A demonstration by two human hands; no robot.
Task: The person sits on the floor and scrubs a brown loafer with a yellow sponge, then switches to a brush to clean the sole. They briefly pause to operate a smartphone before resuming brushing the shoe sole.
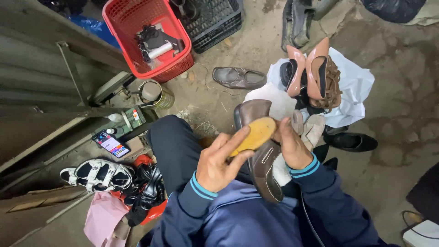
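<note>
My left hand [222,160] grips a yellow-tan insole [256,134] by its lower end, fingers curled under it. A brown leather loafer [264,167] rests upright against my lap, toe pointing away, and my right hand [291,146] holds its right side, thumb near the insole's upper end. The insole lies across the shoe's opening. Both sleeves are dark blue with light blue cuff stripes.
Another brown loafer [239,77] lies on the concrete floor ahead. Pink high heels [307,68] sit on white paper [356,87]. A red basket [147,36], a black crate [215,20], a phone [110,143], white sandals [97,174] and a black flat shoe [351,142] surround me.
</note>
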